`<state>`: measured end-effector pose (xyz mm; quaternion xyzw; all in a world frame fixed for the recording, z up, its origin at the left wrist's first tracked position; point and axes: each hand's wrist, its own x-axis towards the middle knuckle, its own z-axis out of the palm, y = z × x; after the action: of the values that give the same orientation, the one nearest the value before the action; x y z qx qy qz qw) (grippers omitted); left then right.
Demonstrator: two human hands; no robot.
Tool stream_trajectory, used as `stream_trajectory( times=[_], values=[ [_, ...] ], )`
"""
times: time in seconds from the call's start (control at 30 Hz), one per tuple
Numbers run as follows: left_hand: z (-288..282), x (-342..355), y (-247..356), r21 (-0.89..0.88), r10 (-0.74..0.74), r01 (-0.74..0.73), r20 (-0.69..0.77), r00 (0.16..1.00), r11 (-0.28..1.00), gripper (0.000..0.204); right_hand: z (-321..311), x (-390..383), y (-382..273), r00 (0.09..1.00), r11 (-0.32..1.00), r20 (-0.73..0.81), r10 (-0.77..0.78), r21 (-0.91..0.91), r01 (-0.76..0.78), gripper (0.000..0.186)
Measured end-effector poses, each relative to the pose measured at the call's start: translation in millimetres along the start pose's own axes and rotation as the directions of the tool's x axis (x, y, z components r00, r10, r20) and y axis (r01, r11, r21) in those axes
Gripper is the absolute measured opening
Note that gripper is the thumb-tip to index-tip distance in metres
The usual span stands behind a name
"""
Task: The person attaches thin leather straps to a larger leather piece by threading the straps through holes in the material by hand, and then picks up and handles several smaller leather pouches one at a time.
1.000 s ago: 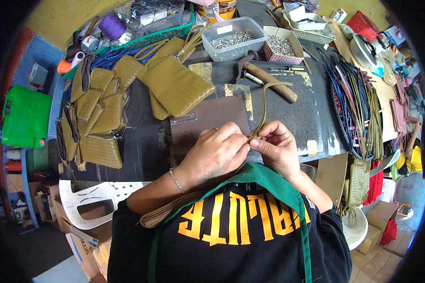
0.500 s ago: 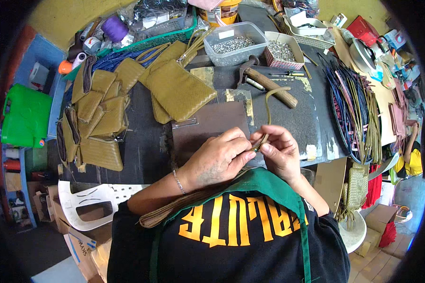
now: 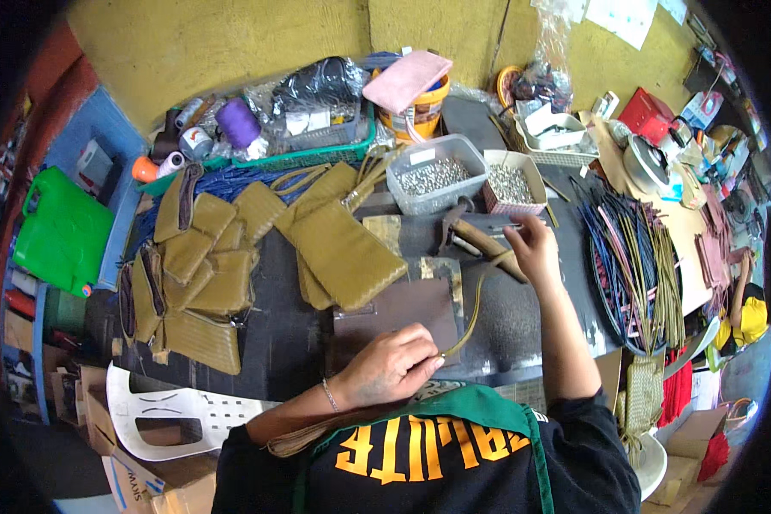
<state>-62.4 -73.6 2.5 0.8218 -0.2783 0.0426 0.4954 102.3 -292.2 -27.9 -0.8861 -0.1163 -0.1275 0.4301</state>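
Observation:
My left hand (image 3: 394,364), knuckles up, is closed on one end of an olive strap (image 3: 464,336) above the brown board (image 3: 394,310). From there the strap curves up across the wooden handle of a hammer (image 3: 487,247). My right hand (image 3: 535,248) is stretched out past that handle, its fingers bent around the end of a slim tool with a thin metal shaft (image 3: 507,226). The fingers hide the tool's handle. Left of the board lie woven olive pouches (image 3: 351,257), some of them piled up.
A clear tub (image 3: 437,201) and a checkered box (image 3: 512,208) hold small metal pieces at the back. Purple thread (image 3: 237,122) stands by a green basket (image 3: 291,154). Bundled straps (image 3: 634,265) fill a tray at right. A white chair (image 3: 180,411) is at the near left.
My right hand has let go of the strap near my left hand and moved forward and right to the slim tool. My left hand keeps the strap. The view has tilted up.

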Motion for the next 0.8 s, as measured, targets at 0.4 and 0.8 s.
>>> stream_trajectory(
  times=[0.4, 0.8],
  values=[
    [-18.2, -2.2, -31.9, -0.130, 0.063, -0.050, 0.096, 0.993, 0.990, 0.015, 174.3, 172.6, 11.0, 0.579, 0.511, 0.807, 0.117, -0.549, 0.662, 0.028],
    [-18.5, -4.0, -33.9, -0.166, 0.120, -0.109, 0.054, 0.991, 0.980, 0.021, 205.4, 185.4, 65.5, 0.472, 0.382, 0.881, 0.026, -0.445, 0.810, 0.028]
  ],
)
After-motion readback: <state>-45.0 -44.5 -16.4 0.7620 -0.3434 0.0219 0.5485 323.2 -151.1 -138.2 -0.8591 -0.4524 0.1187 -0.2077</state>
